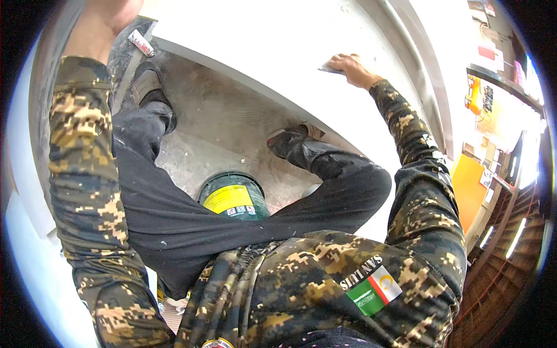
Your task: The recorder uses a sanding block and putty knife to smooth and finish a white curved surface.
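1. Clamping a grey pad (330, 69) over the white panel (261, 40): right hand (354, 68).
2. Left hand (118, 14): cut off at the top; cannot tell its grip.
3. Bucket (237, 199) between the legs (168, 200).

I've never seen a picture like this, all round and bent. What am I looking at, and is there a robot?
No robot here: these are a person's own two bare hands. The camera sits on their head, looking down, and its very wide lens bends straight edges.

The right hand holds a small flat grey tool at a big white panel. The left hand is partly cut off at the top, so I can't tell whether it holds anything.

Below are the person's dark trousers, with a green bucket between the legs. A white tube lies near the left shoe.
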### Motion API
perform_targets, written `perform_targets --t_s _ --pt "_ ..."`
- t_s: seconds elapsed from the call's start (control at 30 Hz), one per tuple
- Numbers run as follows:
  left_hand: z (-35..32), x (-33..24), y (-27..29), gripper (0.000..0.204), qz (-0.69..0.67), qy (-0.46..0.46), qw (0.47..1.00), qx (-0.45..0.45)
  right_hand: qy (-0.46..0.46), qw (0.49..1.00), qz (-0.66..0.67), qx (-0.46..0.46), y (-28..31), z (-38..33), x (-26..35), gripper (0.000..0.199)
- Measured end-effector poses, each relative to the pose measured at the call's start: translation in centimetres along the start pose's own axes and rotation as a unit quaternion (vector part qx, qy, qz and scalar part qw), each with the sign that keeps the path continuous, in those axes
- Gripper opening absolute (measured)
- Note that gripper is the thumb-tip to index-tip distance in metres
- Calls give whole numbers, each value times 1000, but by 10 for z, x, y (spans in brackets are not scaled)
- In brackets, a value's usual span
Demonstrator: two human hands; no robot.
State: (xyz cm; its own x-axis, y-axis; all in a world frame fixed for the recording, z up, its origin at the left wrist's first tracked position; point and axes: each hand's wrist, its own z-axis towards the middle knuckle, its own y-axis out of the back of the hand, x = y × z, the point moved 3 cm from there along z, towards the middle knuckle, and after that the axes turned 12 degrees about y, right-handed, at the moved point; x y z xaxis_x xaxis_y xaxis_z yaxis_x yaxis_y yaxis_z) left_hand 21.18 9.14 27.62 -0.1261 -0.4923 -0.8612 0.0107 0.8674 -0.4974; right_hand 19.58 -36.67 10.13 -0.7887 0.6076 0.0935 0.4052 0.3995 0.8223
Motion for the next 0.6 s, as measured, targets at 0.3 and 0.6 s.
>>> perform_targets --t_s 0.3,0.6 --pt "7 10 -8 30 -50 123 988 74 -71 980 154 -106 37 -53 15 57" --pt "17 65 -9 31 -142 261 951 85 120 780 101 -606 243 19 163 58"
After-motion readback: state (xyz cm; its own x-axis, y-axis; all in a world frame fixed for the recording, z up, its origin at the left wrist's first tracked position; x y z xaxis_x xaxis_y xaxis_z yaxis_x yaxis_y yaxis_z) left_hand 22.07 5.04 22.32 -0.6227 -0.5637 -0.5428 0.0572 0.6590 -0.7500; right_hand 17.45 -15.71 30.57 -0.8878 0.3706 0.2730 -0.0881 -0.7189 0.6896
